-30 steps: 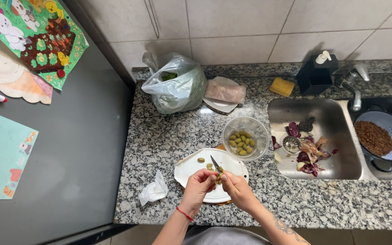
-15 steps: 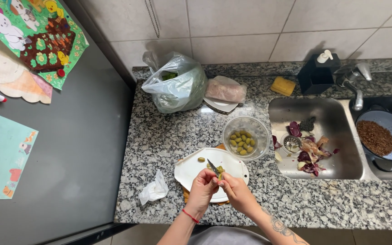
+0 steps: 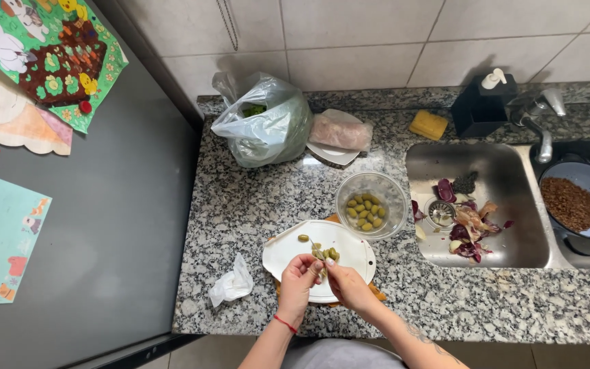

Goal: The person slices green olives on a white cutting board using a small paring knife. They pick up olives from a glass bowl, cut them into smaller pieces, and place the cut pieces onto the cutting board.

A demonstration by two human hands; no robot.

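Both hands work over a white cutting board (image 3: 288,249) that lies on the speckled granite counter (image 3: 240,198), near its front edge. The left hand (image 3: 300,280) has its fingers curled in and pinching a green olive (image 3: 319,255) at the fingertips. The right hand (image 3: 347,283) meets it from the other side with fingers pressed together around what looks like a small knife, though the blade is too thin and blurred to be sure. More olive pieces (image 3: 333,253) lie on the board just beside the fingertips, and a single one (image 3: 303,238) rests apart toward the board's far left.

Just behind the board, touching or nearly touching its rim, stands a clear glass bowl (image 3: 396,198) holding whole green olives (image 3: 364,212). A crumpled white paper napkin (image 3: 231,287) lies left of the board. Farther back sit a translucent plastic bag (image 3: 268,126) with greens inside and a wrapped pinkish package on a plate (image 3: 339,131). To the right, the steel sink (image 3: 507,171) holds purple and brown vegetable peelings (image 3: 469,225) around the drain, with a yellow sponge (image 3: 429,124) and a black soap dispenser (image 3: 484,106) behind it, and a pale blue colander of brown lentils (image 3: 571,203) in the next basin
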